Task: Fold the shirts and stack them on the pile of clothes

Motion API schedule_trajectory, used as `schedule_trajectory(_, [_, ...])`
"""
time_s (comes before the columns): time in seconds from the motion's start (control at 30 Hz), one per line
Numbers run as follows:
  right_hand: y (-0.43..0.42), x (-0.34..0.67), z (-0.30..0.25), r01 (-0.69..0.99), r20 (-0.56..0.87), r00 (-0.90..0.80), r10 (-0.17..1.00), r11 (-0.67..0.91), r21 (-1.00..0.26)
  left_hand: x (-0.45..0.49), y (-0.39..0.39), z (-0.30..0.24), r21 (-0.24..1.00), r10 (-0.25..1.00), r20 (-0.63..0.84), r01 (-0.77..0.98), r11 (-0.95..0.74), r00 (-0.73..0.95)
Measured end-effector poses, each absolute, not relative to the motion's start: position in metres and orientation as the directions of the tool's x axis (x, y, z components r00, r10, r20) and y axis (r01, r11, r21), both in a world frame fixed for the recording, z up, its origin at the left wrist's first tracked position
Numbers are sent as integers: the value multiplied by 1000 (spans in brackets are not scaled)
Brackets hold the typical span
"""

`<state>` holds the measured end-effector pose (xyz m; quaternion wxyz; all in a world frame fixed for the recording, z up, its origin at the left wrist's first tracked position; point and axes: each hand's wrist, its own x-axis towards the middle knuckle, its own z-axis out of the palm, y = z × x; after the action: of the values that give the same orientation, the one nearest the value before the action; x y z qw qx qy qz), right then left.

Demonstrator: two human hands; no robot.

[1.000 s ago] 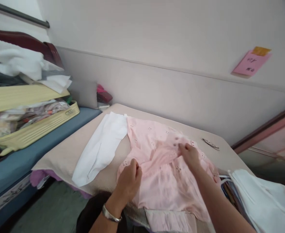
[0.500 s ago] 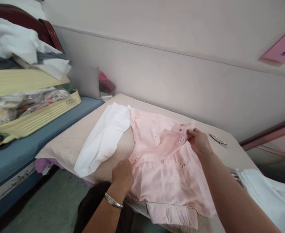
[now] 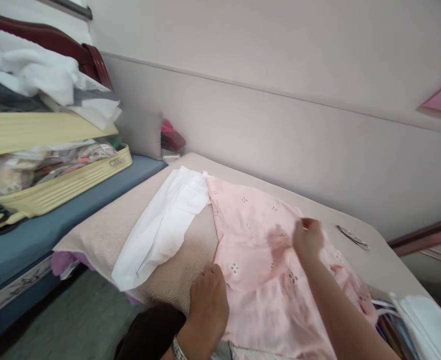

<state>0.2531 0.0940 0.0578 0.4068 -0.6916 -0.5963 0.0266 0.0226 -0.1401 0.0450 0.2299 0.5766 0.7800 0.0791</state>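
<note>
A pale pink dress [image 3: 254, 245] with cut-out flower eyelets lies spread over the beige-covered table. My left hand [image 3: 209, 297], with a silver bracelet at the wrist, is closed at the dress's near left edge, pinching the cloth there. Over the dress's right part is my right hand [image 3: 308, 240], its fingers curled but smeared by motion; whether cloth is between them cannot be made out. Right of my forearm, part of the dress lies bunched. A folded white garment [image 3: 164, 225] rests against the dress's upper left side.
Glasses [image 3: 351, 237] lie near the table's far right. White cloth [image 3: 430, 320] is at the lower right corner. On the left, a yellow suitcase [image 3: 74, 187] stuffed with bags stands on a blue bed [image 3: 145, 167]. A wall [image 3: 261, 135] runs along the back.
My right hand has come away from the lifted flap, which now lies down toward the right. The dress is spread wider. In the view, my left hand sits lower and further right.
</note>
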Motion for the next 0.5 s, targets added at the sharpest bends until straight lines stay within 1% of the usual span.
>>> schedule_trajectory(0.07, [107,186,43,830,371,67,926,155,-536,27,-139,43,369,923,-299,862,347,-244])
schedule_trajectory(0.1, [113,151,36,835,332,-54,942,225,-503,28,-139,42,350,911,-331,864,362,-248])
schedule_trajectory(0.13, [119,117,30,835,295,-164,941,292,-467,28,-139,41,332,899,-365,868,370,-244])
schedule_trajectory(0.2, [131,56,19,840,230,-313,921,382,-387,28,-139,38,313,881,-418,875,370,-223])
schedule_trajectory(0.27, [141,12,11,856,177,-378,909,416,-307,26,-139,34,315,874,-438,875,369,-211])
schedule_trajectory(0.37, [159,-23,4,879,139,-404,904,426,-212,22,-133,29,372,887,-426,859,351,-178])
schedule_trajectory(0.43, [174,-30,3,883,120,-417,901,433,-179,20,-128,28,429,891,-437,841,330,-127])
schedule_trajectory(0.5, [190,-31,5,884,89,-424,901,433,-173,18,-123,30,473,872,-484,818,328,-70])
